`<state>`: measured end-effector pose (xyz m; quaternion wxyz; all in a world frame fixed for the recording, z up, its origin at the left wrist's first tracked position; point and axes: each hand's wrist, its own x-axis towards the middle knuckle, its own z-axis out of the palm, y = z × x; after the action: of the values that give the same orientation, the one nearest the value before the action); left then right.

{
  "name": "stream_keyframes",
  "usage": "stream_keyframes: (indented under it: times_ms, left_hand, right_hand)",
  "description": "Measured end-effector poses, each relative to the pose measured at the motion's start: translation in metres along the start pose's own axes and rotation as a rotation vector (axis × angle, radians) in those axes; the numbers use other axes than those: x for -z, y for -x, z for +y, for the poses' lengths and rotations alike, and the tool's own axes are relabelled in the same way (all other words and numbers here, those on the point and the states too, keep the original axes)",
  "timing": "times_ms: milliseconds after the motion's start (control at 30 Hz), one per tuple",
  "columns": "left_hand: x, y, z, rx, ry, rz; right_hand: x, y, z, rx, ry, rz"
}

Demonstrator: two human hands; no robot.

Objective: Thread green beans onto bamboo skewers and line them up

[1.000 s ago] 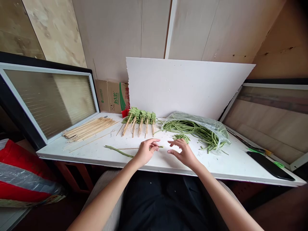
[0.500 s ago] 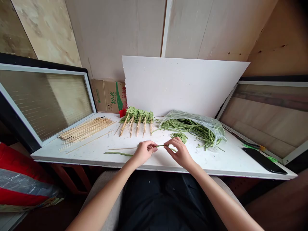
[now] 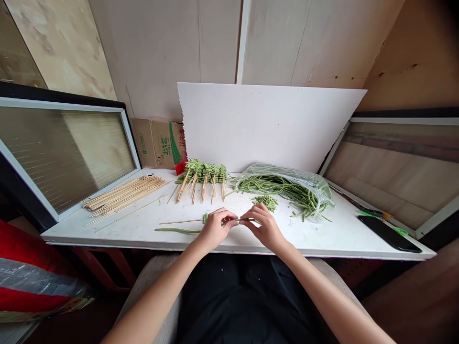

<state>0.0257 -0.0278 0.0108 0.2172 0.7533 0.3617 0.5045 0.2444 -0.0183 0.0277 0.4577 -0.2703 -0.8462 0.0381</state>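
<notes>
1. Pinching a green bean (image 3: 255, 220) in left hand (image 3: 219, 223) and right hand (image 3: 261, 220), both narrowed, close together;
2. held low over the desk (image 3: 322, 244), near its front edge;
3. lying left of left hand: a skewer (image 3: 179, 222), above a bean length (image 3: 175, 230).

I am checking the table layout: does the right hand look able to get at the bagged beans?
Probably yes: the beans stick out of the bag toward that side, though the right hand seems busy pinching another bean.

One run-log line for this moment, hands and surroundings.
left hand: holding green bean | right hand: pinching green bean | beyond right hand: bean pieces | table left: skewers
</notes>
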Motion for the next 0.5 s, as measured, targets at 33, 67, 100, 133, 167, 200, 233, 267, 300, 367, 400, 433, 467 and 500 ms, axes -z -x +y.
stream_keyframes:
  times_ms: [33,67,100,133,167,200,233,267,300,367,400,433,467,500]
  left_hand:
    - [0.000,0.000,0.001,-0.005,0.005,0.000]
    - [0.000,0.000,0.001,-0.011,0.012,-0.001]
    - [0.000,0.000,0.002,-0.018,0.019,-0.003]
    - [0.000,0.000,0.003,-0.026,0.026,-0.008]
    - [0.000,0.000,0.004,-0.034,0.036,-0.016]
    - [0.000,0.000,0.005,-0.043,0.047,-0.026]
    - [-0.001,0.000,0.006,-0.051,0.059,-0.039]
    - [-0.001,0.000,0.007,-0.058,0.072,-0.051]
    - [-0.002,0.000,0.008,-0.063,0.085,-0.061]
    - [-0.002,0.001,0.009,-0.066,0.104,-0.076]
    - [-0.002,0.001,0.008,-0.067,0.109,-0.085]
    - [-0.002,0.001,0.008,-0.068,0.111,-0.094]
    - [-0.002,0.002,0.007,-0.071,0.110,-0.102]
    - [-0.002,0.002,0.006,-0.074,0.108,-0.113]
  right_hand:
    - [0.000,0.000,-0.001,0.000,-0.011,0.002]
    - [0.000,0.000,-0.002,-0.003,-0.023,0.004]
    - [0.000,0.000,-0.002,-0.009,-0.035,0.004]
    - [-0.001,0.000,-0.003,-0.017,-0.049,0.003]
    - [-0.001,0.000,-0.004,-0.026,-0.064,0.003]
    - [-0.002,0.001,-0.005,-0.035,-0.080,0.004]
    - [-0.003,0.001,-0.006,-0.046,-0.096,0.006]
    - [-0.005,0.002,-0.006,-0.057,-0.112,0.013]
    - [-0.006,0.002,-0.007,-0.064,-0.129,0.023]
    - [-0.008,0.002,-0.009,-0.076,-0.158,0.038]
    - [-0.008,0.002,-0.009,-0.081,-0.171,0.041]
    - [-0.009,0.002,-0.010,-0.088,-0.182,0.041]
    - [-0.009,0.002,-0.011,-0.097,-0.193,0.042]
    - [-0.009,0.001,-0.012,-0.109,-0.204,0.040]
